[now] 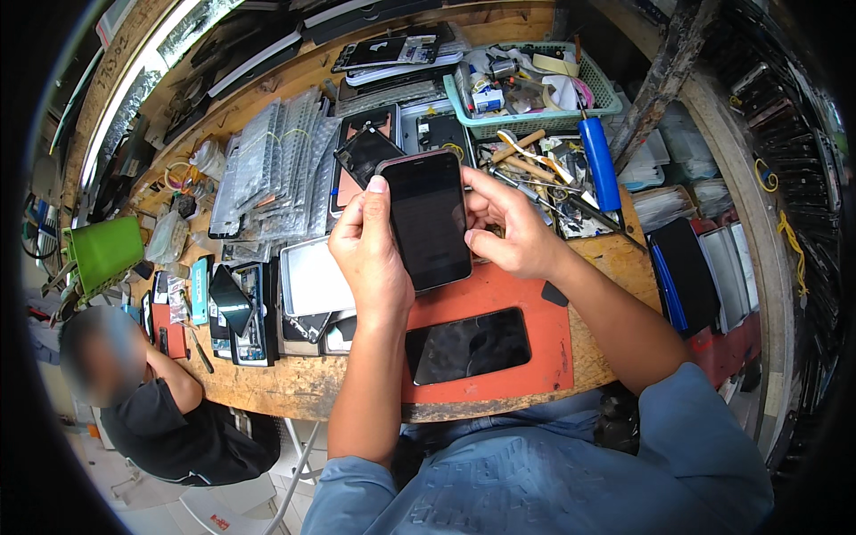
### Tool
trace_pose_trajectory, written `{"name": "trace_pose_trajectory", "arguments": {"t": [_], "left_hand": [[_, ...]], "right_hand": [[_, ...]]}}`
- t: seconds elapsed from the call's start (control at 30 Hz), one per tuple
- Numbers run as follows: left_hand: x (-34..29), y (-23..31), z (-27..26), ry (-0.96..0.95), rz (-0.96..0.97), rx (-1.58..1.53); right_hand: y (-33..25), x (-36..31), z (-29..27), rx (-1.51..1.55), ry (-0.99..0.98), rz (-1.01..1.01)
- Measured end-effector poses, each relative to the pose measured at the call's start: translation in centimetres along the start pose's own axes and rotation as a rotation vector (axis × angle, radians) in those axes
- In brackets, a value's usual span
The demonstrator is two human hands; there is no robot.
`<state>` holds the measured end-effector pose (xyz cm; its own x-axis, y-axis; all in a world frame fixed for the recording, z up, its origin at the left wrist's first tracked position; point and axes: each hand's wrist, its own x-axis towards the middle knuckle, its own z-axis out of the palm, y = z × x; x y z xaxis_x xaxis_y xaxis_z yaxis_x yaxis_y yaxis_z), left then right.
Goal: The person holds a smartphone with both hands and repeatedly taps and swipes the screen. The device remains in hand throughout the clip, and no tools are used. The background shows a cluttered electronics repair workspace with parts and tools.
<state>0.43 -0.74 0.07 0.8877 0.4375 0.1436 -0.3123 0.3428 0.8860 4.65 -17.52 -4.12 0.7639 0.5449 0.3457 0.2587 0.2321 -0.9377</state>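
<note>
A black smartphone (428, 218) with a dark screen is held up over the workbench, slightly tilted. My left hand (373, 254) grips its left edge, the thumb lying along the side near the top. At the opposite edge, my right hand (513, 227) holds the phone with bent fingers, index finger near the upper corner and thumb lower down. Below them a second dark phone or screen panel (471, 346) lies flat on an orange-red mat (548, 343). A white tray or box lid (314, 278) sits beside my left wrist.
Stacked bubble-wrap sleeves (272, 165) rise at the back left. A green basket (539, 116) of supplies and a tray of tools (544, 174) stand behind my right hand, with a blue cylindrical tool (597, 160). Another person (169, 419) sits at the left by opened phone boxes (254, 312).
</note>
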Motion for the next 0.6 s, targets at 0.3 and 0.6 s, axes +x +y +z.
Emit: {"name": "trace_pose_trajectory", "arguments": {"t": [0.3,0.6], "left_hand": [[0.0,0.1,0.0,-0.016,0.024,0.010],[-0.1,0.2,0.1,0.003,0.035,0.038]], "right_hand": [[-0.5,-0.1,0.1,-0.020,0.004,0.022],[-1.4,0.2,0.0,0.103,0.018,0.107]]}}
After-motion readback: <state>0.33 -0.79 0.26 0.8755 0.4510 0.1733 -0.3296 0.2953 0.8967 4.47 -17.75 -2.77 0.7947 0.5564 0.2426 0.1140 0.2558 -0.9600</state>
